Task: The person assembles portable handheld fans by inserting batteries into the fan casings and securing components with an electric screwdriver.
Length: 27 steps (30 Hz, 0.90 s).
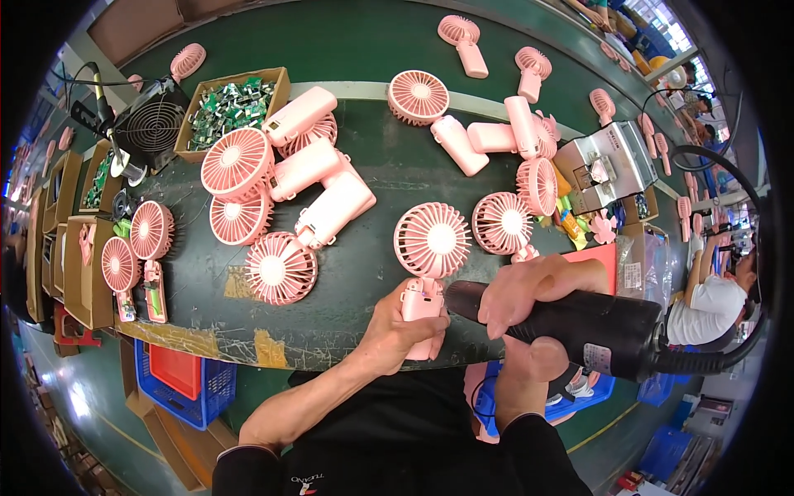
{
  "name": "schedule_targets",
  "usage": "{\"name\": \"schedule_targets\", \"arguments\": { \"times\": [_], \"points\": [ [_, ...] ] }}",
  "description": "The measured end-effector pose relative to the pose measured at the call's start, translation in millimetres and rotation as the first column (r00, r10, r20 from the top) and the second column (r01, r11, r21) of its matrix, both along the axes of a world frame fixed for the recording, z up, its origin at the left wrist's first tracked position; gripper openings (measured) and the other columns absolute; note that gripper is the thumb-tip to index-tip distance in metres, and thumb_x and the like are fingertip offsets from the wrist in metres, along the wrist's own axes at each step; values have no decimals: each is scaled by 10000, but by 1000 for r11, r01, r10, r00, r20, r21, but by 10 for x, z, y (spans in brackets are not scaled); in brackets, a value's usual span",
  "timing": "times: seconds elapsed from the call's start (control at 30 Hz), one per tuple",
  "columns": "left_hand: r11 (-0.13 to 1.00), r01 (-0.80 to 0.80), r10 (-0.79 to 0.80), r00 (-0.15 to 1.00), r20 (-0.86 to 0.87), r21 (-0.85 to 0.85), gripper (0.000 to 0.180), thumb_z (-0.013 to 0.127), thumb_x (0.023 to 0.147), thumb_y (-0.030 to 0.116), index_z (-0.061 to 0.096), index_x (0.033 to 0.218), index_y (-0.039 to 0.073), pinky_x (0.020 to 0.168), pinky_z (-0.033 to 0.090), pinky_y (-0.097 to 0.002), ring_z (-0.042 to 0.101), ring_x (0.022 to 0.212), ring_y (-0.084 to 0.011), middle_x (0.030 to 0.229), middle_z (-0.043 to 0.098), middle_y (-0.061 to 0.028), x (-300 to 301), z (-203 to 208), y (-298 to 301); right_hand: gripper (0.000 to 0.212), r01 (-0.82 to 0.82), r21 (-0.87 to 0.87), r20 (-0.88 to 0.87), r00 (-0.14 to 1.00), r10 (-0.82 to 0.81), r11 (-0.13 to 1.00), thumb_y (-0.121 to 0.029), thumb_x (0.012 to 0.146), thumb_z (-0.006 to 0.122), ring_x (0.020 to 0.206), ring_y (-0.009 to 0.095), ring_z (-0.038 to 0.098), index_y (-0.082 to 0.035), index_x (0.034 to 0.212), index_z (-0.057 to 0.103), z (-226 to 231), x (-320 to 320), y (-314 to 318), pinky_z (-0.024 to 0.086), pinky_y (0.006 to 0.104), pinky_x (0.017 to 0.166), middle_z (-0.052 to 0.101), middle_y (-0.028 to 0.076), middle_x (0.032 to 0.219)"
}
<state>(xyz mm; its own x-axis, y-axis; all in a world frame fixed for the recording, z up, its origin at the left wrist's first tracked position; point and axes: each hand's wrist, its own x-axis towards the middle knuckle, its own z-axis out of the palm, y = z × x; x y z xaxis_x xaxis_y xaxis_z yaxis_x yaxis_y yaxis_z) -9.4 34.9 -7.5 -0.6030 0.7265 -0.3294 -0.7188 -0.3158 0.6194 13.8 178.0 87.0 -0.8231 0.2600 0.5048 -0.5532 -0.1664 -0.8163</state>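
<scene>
My left hand (389,337) is wrapped round the handle of a pink handheld fan (432,240), which stands head-up at the table's front edge. A black electric screwdriver (608,326) lies sideways in my right hand (525,302), with a thick cable leaving its right end. Its tapered front points left, close beside the fan's handle; whether the tip touches it I cannot tell. Just behind the screwdriver is another pink fan (503,223). Left of my left hand, several assembled fans lie in a pile (277,267), some heads resting on others.
Two fans with opened handles (155,291) lie at the left. Behind the pile is a cardboard box (285,87) of green circuit boards, beside a black blower (153,124). A metal device (608,169) stands at the right. Fans lie along the green belt (356,41); blue basket (219,397) below the table.
</scene>
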Motion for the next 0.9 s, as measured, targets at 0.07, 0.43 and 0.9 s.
{"name": "schedule_targets", "arguments": {
  "times": [0.07, 0.43, 0.9],
  "points": [
    [1000, -5, 5, 1000, -3, -19, 354, 607, 816, -84, 477, 1134, 5, 473, 457, -303, 572, 537, -168, 776, 565, -80, -5, 19, -2, 551, -65, 60, -42, 997, 68, 996, -276, 757, 823, 535, 223, 573, -30, 1095, 464, -37, -12, 41, 485, 366, 508, 536, 89, 761],
    [998, 4, -5, 1000, -12, -66, 375, 622, 815, -63, 464, 1152, -17, 480, 468, -306, 578, 543, -164, 769, 570, -80, 37, 13, 19, 760, 222, -29, 52, 974, -220, 975, -565, 711, 788, 446, 178, 530, -29, 1090, 405, 127, -36, -138, 482, 315, 406, 531, 94, 797],
    [987, -63, -18, 869, -494, -146, 474, 656, 813, -21, 474, 1251, -35, 642, 519, -299, 640, 747, -181, 929, 623, -111, -23, -45, 151, 530, -200, 16, 149, 969, 195, 980, -349, 751, 832, 517, 219, 570, -72, 1013, 464, 169, -115, 42, 489, 336, 484, 570, 96, 697]
  ]
}}
